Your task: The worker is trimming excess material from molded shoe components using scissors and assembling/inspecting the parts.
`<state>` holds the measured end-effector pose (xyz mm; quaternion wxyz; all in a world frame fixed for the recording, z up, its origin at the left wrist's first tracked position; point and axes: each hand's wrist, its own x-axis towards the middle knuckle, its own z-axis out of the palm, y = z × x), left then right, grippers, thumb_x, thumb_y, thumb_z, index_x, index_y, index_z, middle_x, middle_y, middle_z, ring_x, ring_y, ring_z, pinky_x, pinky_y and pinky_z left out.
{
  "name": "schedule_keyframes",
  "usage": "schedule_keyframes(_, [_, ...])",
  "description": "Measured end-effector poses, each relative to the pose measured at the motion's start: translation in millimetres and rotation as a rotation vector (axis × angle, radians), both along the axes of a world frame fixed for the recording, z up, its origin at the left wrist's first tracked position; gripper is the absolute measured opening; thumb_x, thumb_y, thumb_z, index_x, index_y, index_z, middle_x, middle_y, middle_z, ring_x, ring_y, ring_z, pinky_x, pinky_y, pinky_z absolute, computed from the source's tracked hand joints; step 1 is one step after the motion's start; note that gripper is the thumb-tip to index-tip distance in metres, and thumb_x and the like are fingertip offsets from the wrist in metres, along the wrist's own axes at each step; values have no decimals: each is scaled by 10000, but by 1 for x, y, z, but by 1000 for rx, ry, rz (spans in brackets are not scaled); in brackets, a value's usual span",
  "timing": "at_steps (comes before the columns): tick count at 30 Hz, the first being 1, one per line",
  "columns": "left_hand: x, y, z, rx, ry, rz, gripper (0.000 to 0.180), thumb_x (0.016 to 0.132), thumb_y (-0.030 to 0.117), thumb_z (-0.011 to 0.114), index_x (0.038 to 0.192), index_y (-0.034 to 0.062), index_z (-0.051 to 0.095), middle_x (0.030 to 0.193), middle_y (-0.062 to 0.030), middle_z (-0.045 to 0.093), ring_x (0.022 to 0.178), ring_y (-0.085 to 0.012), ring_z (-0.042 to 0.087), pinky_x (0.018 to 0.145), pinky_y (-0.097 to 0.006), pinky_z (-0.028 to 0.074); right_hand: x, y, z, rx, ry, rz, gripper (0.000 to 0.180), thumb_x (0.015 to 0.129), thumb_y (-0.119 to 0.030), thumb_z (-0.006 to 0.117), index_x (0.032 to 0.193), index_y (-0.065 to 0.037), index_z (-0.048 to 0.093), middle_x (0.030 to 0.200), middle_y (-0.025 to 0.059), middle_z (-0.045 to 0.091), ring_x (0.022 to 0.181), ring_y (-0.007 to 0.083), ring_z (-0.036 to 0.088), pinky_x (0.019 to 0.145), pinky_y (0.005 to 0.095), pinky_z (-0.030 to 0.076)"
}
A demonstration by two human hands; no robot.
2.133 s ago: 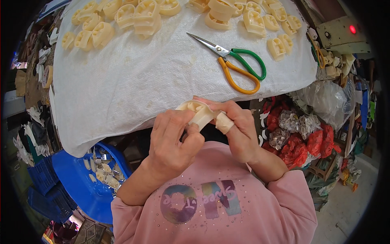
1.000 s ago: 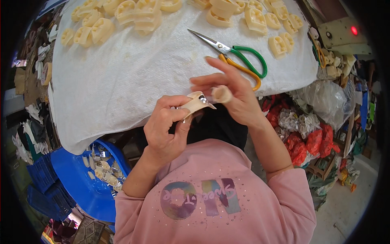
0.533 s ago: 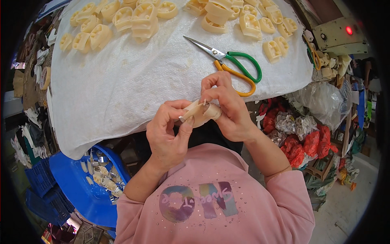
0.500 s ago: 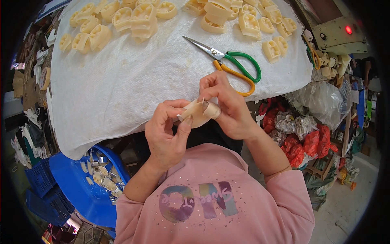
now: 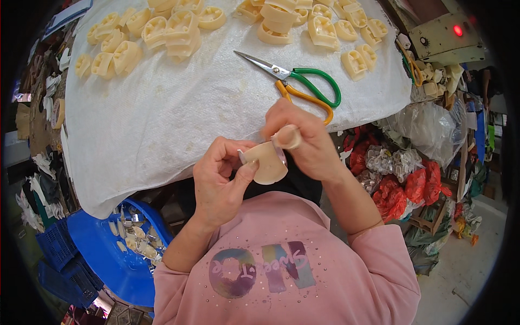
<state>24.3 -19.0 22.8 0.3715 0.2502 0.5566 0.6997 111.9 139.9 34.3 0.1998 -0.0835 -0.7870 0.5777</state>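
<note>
My left hand (image 5: 225, 176) pinches a curved cream plastic piece (image 5: 269, 167) between thumb and fingers, above my lap at the table's front edge. Shiny silver edging (image 5: 279, 153) shows along its right side, and a bit of silver also shows at its left end. Fingers bent, my right hand (image 5: 304, 142) is closed at the piece's upper right edge. A cream cover (image 5: 287, 137) wraps its thumb. Blur and the thumb hide what those fingers grip. Beyond my hands, scissors (image 5: 280, 71) with one green and one orange handle lie spread on the white cloth (image 5: 162, 119).
Cream moulded parts (image 5: 181, 32) lie in groups along the cloth's far side, some stacked. A blue tub (image 5: 116, 260) at lower left holds silver and cream scraps. Red plastic bags (image 5: 414, 184) and clear bags sit at right, below a box (image 5: 447, 38) with a red light.
The cream piece has turned, so its broad curved face shows more. My right hand has rolled over, bringing the covered thumb up along the piece's edge. My view has shifted slightly.
</note>
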Motion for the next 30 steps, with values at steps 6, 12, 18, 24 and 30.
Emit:
schedule_keyframes(6, [-5, 0, -2, 3, 2, 32, 142, 863, -27, 592, 945, -2, 478, 1063, -159, 608, 928, -128, 584, 814, -273, 491, 9, 7, -1, 216, 43, -105, 239, 758, -148, 711, 949, -52, 603, 870, 87, 548, 841, 250, 530, 775, 342, 413])
schedule_keyframes(12, [0, 4, -3, 3, -10, -55, 152, 863, 3, 616, 956, -10, 496, 1136, -163, 572, 981, -138, 572, 848, -282, 482, 1, -7, 1, 527, 88, -119, 130, 730, -65, 644, 825, -76, 555, 787, 77, 465, 796, 259, 457, 774, 363, 303])
schedule_keyframes(18, [-5, 3, -11, 23, 313, 87, 209, 854, 179, 682, 952, 22, 587, 1274, -179, 470, 1178, -264, 467, 903, -368, 447, 7, -8, -2, 64, 13, -24, 174, 838, -216, 625, 877, -56, 571, 822, 63, 483, 823, 230, 467, 795, 345, 343])
schedule_keyframes(24, [-19, 2, -12, 108, 758, 201, 109, 799, 123, 711, 845, 70, 627, 1196, -148, 538, 1086, -280, 502, 850, -347, 444, 13, 8, -11, -583, 29, -46, 501, 859, -202, 654, 1288, -19, 470, 1149, 77, 556, 1011, 145, 523, 892, 293, 437])
schedule_keyframes(30, [-20, -1, -14, 254, 1114, 188, 117, 836, 201, 675, 918, 126, 712, 1194, -140, 544, 1082, -334, 488, 857, -349, 428, 9, 5, -5, -405, -27, 128, 798, 696, -44, 784, 1370, -30, 355, 1199, 197, 577, 1129, 271, 564, 963, 380, 446])
